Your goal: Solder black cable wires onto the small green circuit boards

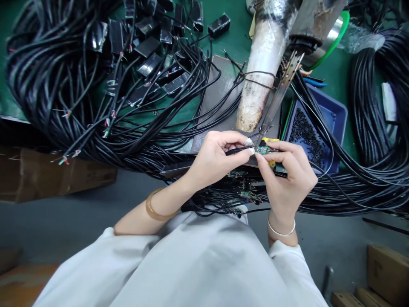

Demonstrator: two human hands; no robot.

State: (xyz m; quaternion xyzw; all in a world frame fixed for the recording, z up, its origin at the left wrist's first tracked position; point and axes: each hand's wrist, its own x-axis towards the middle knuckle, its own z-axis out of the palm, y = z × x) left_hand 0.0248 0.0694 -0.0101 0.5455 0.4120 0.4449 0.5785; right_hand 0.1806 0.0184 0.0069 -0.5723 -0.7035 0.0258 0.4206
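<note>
Thumb and fingers of my left hand (220,155) are pinched round the end of a black cable (235,150). My right hand (287,168) pinches a small green circuit board (263,150) by its edge. Cable end and board meet between my fingertips, where the tip of a soldering iron (277,100) points down at them. A yellow piece (271,163) shows just behind and below the board. Beside the iron hangs a wrapped, whitish tube (257,85) with a scorched end. Several wired boards (249,195) lie among cables below my hands.
Thick bundles of black cable (35,76) cover the left, with black wrapped blocks (148,47) behind. A blue tray (340,115) of small black pieces and a coiled cable bundle (366,106) are at right. Cardboard boxes (388,273) stand on the floor.
</note>
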